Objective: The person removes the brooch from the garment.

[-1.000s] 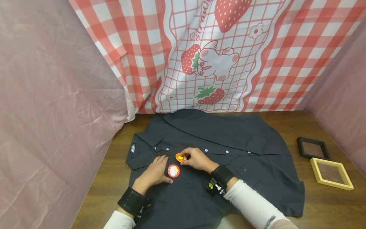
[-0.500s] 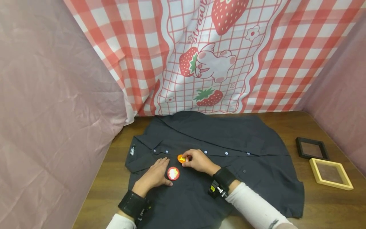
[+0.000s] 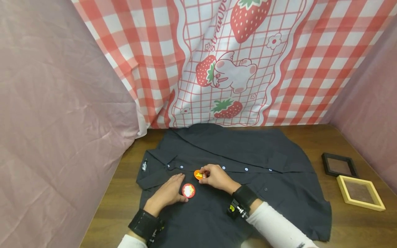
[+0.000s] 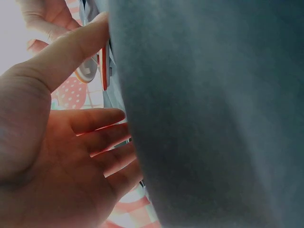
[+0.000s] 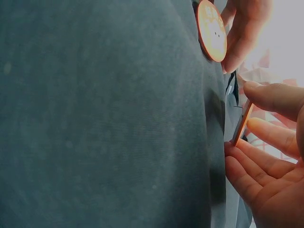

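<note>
A dark button-up shirt (image 3: pixel 217 210) lies spread out, its collar at the left. My right hand (image 3: pixel 215 177) pinches a round orange badge (image 3: pixel 197 175) between thumb and fingers, beside the button line; in the right wrist view this badge (image 5: pixel 241 124) appears edge-on, tilted up from the cloth. A red-rimmed round badge (image 3: pixel 188 190) lies flat on the shirt, its white and yellow face up. With fingers extended, my left hand (image 3: pixel 167 194) rests on the shirt just left of the red badge, thumb tip at its lower edge. The left wrist view shows the left hand's straight fingers (image 4: pixel 107 137).
On the wooden table (image 3: pixel 108 196), a black frame (image 3: pixel 324 162) and a pale yellow frame (image 3: pixel 361 205) lie to the right of the shirt. A red checked strawberry cloth (image 3: pixel 235 113) hangs behind; pink drapes (image 3: pixel 77 120) flank the sides.
My right hand has shifted slightly right with the orange badge. The left hand has edged a little to the right. The red badge stays put on the shirt; the head view has tilted slightly.
</note>
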Demonstrator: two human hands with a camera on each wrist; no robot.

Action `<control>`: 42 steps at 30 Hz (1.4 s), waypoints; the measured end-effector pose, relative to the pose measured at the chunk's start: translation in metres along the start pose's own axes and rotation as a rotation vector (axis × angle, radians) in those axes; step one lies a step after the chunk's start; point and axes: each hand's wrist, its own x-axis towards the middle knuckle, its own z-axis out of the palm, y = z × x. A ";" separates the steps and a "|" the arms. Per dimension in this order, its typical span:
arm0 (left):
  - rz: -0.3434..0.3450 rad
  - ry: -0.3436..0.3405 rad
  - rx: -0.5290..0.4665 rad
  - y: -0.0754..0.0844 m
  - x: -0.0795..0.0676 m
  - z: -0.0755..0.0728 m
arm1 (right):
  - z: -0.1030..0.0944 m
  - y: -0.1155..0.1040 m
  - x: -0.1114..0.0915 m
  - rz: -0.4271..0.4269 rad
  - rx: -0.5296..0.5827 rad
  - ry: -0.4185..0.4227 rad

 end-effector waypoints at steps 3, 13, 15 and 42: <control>0.004 0.002 -0.001 0.000 0.001 -0.001 | -0.001 0.000 0.001 -0.010 -0.005 -0.001; 0.004 -0.033 -0.017 -0.001 0.002 0.001 | -0.001 -0.001 0.000 0.010 -0.005 -0.014; 0.000 -0.028 -0.029 -0.002 0.001 0.001 | 0.000 -0.001 -0.001 0.011 0.003 -0.017; 0.074 0.194 -0.053 0.003 0.003 -0.003 | -0.003 -0.007 -0.002 0.020 0.067 -0.021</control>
